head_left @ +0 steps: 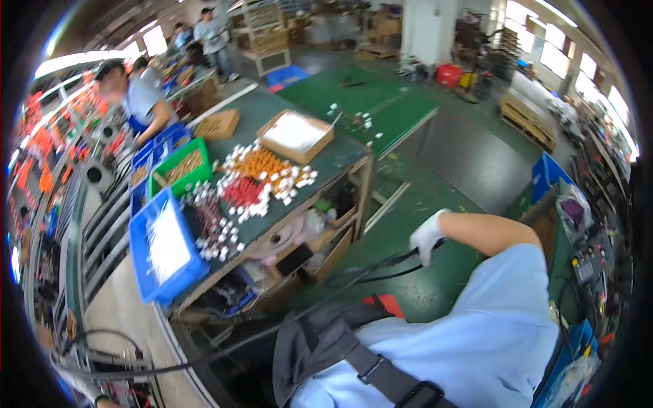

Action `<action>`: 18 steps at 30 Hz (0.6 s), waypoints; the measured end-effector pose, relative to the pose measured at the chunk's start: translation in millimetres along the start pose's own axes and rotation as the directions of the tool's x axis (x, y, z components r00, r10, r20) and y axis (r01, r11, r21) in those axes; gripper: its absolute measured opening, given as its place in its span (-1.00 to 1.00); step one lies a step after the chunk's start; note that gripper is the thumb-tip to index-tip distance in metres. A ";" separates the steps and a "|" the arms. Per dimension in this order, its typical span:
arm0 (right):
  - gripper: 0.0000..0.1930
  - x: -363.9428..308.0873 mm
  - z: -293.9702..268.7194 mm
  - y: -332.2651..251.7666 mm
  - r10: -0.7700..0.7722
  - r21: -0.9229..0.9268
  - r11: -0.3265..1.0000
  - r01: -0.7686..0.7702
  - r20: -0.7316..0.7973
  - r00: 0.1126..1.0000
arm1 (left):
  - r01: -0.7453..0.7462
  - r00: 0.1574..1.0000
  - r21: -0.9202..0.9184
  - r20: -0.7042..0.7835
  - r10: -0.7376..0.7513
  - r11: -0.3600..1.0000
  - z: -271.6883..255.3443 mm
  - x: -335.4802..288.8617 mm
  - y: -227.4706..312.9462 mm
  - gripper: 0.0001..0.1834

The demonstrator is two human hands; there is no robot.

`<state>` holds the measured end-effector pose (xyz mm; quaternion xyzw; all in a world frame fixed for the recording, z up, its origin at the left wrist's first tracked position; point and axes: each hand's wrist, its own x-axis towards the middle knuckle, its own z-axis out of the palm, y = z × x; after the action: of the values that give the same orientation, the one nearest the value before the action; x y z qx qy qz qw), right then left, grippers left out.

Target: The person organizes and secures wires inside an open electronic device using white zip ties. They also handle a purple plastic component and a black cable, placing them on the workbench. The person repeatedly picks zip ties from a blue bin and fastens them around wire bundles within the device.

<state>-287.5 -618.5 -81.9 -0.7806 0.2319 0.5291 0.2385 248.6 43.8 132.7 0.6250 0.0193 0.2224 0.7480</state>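
Note:
A long black cable (163,371) stretches across in front of my body, from the lower left to the right. My right hand (427,236), in a white glove, is closed around a looped part of it, out over the green floor. At the lower left edge my left hand (76,385), also gloved in white, is closed on the cable beside the conveyor; its fingers are partly dark and cut off by the rim. Near that hand a cable loop with a dark plug end (139,353) curves upward.
A green-topped workbench (272,224) bears white, orange and red connector pieces, a blue bin (139,272), a green bin (204,153) and a cardboard tray (320,146). A roller conveyor (102,238) runs along the left. A co-worker (146,102) stands beyond the bins. Shelves of parts line the right.

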 end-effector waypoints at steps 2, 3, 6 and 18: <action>-0.58 -4.5 -5.5 10.7 -0.198 0.155 0.965 0.209 -0.087 0.976 | -0.351 0.930 0.226 0.199 0.310 0.909 -7.9 0.2 -7.3 -0.42; -0.57 -16.5 -5.3 11.7 -0.223 0.274 0.933 0.235 -0.075 0.972 | -0.491 0.861 0.326 0.323 0.393 0.808 -29.5 8.1 -36.1 -0.41; -0.64 -42.2 -0.4 24.6 -0.181 0.203 0.962 0.183 -0.027 0.983 | -0.805 0.592 0.465 0.668 0.451 0.368 -7.4 -37.9 -44.4 -0.43; -0.76 -48.6 -53.0 -177.1 -0.666 0.169 0.740 0.651 0.049 0.744 | -0.981 -0.083 -0.104 0.988 0.131 0.163 72.7 -262.6 -55.0 -0.58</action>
<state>-156.9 -508.0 3.4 -0.7640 -0.0356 0.4334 0.4767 51.4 -123.8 31.3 0.7685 -0.6164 0.1620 0.0565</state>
